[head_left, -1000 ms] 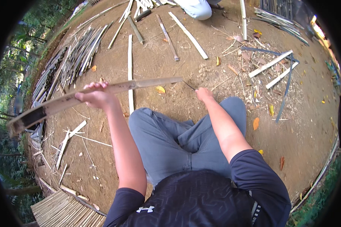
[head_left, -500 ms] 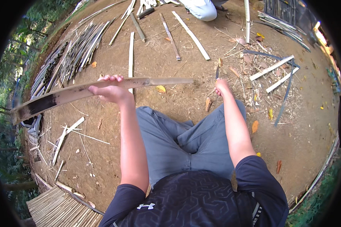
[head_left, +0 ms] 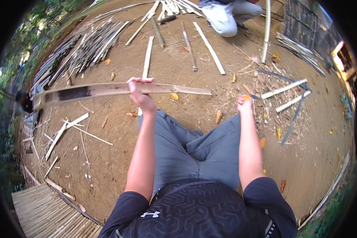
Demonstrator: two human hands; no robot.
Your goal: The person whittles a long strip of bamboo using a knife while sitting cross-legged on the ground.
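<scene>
My left hand (head_left: pixel 142 96) is closed around a long split bamboo strip (head_left: pixel 107 91), which lies almost level in the air in front of me. A dark scorched patch marks its wider left part, and its narrower right end tapers off short of my other hand. My right hand (head_left: pixel 245 104) grips a small knife (head_left: pixel 247 97) with an orange handle; its dark blade points right, away from the strip. The knife and the bamboo are apart. Part of the handle is hidden inside my fingers.
Bamboo poles and slats (head_left: pixel 89 47) are piled at the far left. Loose pale slats (head_left: pixel 210 47) lie ahead, and two more slats (head_left: pixel 283 89) at right, beside a dark bent strip (head_left: pixel 292 119). Another person (head_left: pixel 226 23) crouches far ahead. A bamboo slat mat (head_left: pixel 51 210) is at lower left.
The bamboo strip has become more level and shifted slightly right as my left wrist turned. The knife's blade, earlier pointing away from me, has swung round to point right. The view has tilted upward.
</scene>
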